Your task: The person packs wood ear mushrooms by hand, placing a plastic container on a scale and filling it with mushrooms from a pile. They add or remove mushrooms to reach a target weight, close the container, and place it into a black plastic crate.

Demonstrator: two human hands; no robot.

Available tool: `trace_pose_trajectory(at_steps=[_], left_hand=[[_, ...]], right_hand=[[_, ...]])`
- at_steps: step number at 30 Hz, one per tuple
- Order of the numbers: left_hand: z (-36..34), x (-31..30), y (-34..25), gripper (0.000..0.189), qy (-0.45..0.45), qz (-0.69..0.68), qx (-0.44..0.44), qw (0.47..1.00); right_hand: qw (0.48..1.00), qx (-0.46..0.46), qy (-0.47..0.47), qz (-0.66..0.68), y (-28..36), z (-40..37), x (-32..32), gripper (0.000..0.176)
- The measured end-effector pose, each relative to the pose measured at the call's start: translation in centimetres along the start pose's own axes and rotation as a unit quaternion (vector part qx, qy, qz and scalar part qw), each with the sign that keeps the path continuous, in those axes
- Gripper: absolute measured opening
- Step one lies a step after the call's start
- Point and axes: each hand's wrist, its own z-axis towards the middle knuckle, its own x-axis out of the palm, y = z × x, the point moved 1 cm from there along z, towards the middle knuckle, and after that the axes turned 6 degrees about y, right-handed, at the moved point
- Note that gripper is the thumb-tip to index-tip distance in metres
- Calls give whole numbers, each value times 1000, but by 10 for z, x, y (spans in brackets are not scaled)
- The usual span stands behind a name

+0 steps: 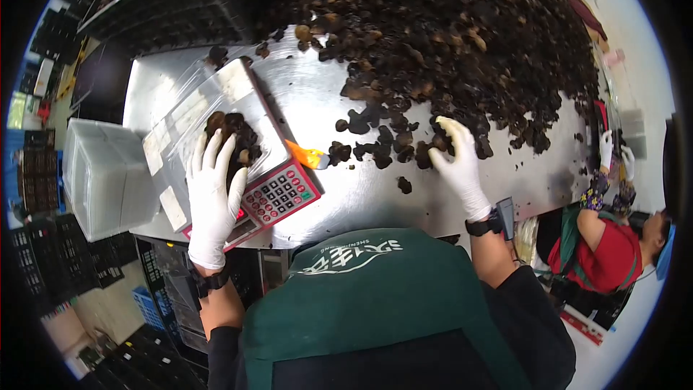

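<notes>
My left hand [212,198], in a white glove, rests on a dark brown clump of mushroom-like pieces [233,137] on the plastic-covered top of a red-edged scale [274,195]. How firmly its fingers grip the clump cannot be made out. My right hand [460,166], also gloved in white, has its thumb and fingers apart at the near edge of a large pile of dark pieces [447,36] on the metal table [346,206]. A few loose pieces lie by its thumb. An orange-handled tool [306,154] lies beside the scale.
A black crate [173,11] stands at the upper left. Stacked clear plastic containers [108,177] are left of the scale. At the right, a co-worker in a red shirt [603,249] reaches gloved hands toward the table. Black crates [43,260] fill the lower left.
</notes>
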Motion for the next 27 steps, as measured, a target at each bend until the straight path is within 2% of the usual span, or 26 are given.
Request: trace_pose_trajectory(at_steps=[4, 6, 8, 10, 11, 14, 16, 19, 22, 23, 24, 26, 27], left_hand=[[0, -8, -10, 52, -63, -103, -13, 993], [-4, -9, -13, 55, -94, -87, -41, 991], [-8, -11, -15, 55, -137, -66, -49, 987], [-13, -16, -21, 55, -150, -64, -54, 985], [-17, -18, -22, 55, -156, -64, -57, 984], [-30, -24, -19, 54, -191, -82, -58, 976], [-38, -24, -17, 51, -208, -93, -79, 971], [-45, -21, -11, 50, -226, -113, -112, 961], [-43, -22, -15, 50, -218, -102, -120, 963], [-42, -23, -16, 51, -219, -102, -118, 963], [-41, -23, -18, 52, -219, -101, -114, 964], [-39, -24, -19, 53, -222, -106, -104, 964], [-39, -24, -19, 53, -227, -111, -98, 963]], right_hand=[[996, -56, 58, -25, 36, -4, 30, 73], [995, -89, 41, -3, 56, 21, 42, 76], [992, -122, 17, -34, 66, 53, 63, 59], [979, -152, 104, -89, 48, 75, 98, 36], [981, -147, 104, -66, 47, 87, 101, 22], [985, -88, 34, 142, 31, 104, 89, 15], [964, 41, 71, 255, 32, 105, 62, 19], [949, 152, 140, 238, 17, 110, 51, 23], [981, -12, 67, 180, 41, 117, 64, 31], [984, -70, 77, 142, 57, 116, 68, 40], [986, -76, 138, 57, 66, 116, 80, 42], [973, -96, 200, -67, 82, 118, 102, 34], [972, -92, 195, -87, 80, 123, 118, 29]])
